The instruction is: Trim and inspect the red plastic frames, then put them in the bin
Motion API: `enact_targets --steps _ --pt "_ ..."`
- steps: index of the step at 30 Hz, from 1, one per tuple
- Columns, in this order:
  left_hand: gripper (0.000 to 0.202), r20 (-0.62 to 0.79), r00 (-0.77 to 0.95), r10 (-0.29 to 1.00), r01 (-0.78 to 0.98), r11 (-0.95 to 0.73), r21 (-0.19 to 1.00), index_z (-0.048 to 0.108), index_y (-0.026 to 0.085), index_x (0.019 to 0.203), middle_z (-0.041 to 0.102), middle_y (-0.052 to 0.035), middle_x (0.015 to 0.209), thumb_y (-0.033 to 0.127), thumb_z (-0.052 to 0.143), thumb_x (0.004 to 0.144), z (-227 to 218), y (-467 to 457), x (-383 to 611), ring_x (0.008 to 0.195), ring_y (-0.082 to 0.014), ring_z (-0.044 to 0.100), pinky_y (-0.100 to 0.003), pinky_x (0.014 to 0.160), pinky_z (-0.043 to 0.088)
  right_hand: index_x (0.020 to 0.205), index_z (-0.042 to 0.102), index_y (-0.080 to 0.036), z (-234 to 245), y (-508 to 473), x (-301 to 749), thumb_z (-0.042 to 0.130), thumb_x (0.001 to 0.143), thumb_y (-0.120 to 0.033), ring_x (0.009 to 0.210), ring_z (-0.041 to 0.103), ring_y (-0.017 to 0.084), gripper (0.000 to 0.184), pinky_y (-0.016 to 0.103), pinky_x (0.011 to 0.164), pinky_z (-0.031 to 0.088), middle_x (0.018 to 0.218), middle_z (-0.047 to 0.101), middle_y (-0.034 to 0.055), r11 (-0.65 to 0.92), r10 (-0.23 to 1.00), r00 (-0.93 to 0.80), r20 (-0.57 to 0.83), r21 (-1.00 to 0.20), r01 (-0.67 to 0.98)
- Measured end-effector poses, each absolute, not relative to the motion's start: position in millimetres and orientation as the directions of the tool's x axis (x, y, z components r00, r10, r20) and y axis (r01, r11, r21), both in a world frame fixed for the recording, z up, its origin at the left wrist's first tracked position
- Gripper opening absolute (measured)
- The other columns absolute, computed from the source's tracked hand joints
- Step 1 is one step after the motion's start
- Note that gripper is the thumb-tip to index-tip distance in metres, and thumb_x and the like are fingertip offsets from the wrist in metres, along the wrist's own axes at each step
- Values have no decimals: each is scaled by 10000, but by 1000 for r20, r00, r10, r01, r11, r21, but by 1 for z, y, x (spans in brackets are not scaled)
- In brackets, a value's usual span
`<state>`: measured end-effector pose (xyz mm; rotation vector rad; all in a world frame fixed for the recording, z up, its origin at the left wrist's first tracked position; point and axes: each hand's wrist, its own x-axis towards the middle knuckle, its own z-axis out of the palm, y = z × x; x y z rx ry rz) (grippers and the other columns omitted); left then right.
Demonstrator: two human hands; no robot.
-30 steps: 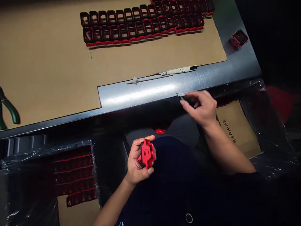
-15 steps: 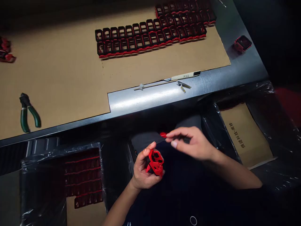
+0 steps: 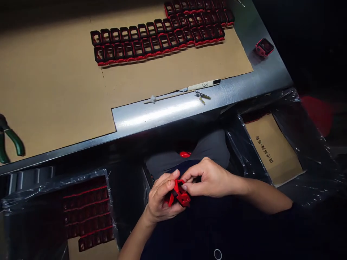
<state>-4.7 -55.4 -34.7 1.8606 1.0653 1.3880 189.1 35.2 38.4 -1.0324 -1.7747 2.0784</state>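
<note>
My left hand (image 3: 162,198) is wrapped round a small red plastic housing (image 3: 182,198) with dark openings, holding it above my lap. On the other side, my right hand (image 3: 210,178) is closed at the same housing, its thumb at the opening and its index finger on the top edge. Part of the housing is hidden by the fingers. Beyond the hands, a craft knife (image 3: 203,85) marked A55, a thin stick with a white tip (image 3: 153,99) and a small metal nail clipper (image 3: 202,96) lie along the metal table edge.
Rows of black-and-red frames (image 3: 130,52) stand on cardboard (image 3: 62,90). Green-handled cutters (image 3: 13,141) lie at the left, and a single housing (image 3: 264,47) at the far right. Plastic-lined boxes flank me: the left holds more frames (image 3: 96,238), the right a cardboard sheet (image 3: 273,151).
My right hand has come down and left from beside the housing onto its upper edge. The left hand still grips the housing. The camera view has shifted to the right.
</note>
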Motion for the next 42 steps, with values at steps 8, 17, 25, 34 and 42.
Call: enact_targets --steps 8,17,25,34,42 --pt "835 486 146 862 262 -508 821 389 286 1494 680 -193 1305 344 815 778 -34 -55 -5 894 -241 761 -377 691 632 943 796 -134 40 42 194 634 804 -168 568 613 83 216 162 549 451 671 723 -17 -309 487 -775 -403 -909 278" --pt "760 527 173 832 309 -554 773 380 274 1504 709 -174 1254 368 748 846 -31 -52 -6 906 -232 765 -348 669 639 866 794 -133 37 37 188 705 779 -254 669 721 145 173 190 609 519 764 783 32 -333 516 -731 -447 -891 309" --pt "772 514 131 848 297 -529 795 402 275 1488 699 -152 1278 394 768 819 -35 -55 -6 857 -214 757 -347 667 637 1000 790 -127 40 45 196 619 832 -189 657 710 125 247 179 586 494 773 782 25 -293 460 -792 -401 -911 291" --pt "778 498 111 860 276 -508 816 438 261 1463 709 -177 1239 447 787 793 -39 -53 -4 860 -223 735 -359 687 626 834 780 -145 47 39 190 732 777 -216 641 698 127 103 195 611 473 732 772 6 -144 598 -699 -393 -910 389" --pt "758 424 31 905 240 -419 876 488 208 1403 726 -175 1149 439 794 749 -38 -53 5 950 -275 737 -406 754 627 1146 716 -112 11 41 209 629 912 -354 800 723 159 348 291 797 533 860 783 73 -518 509 -725 -465 -838 174"
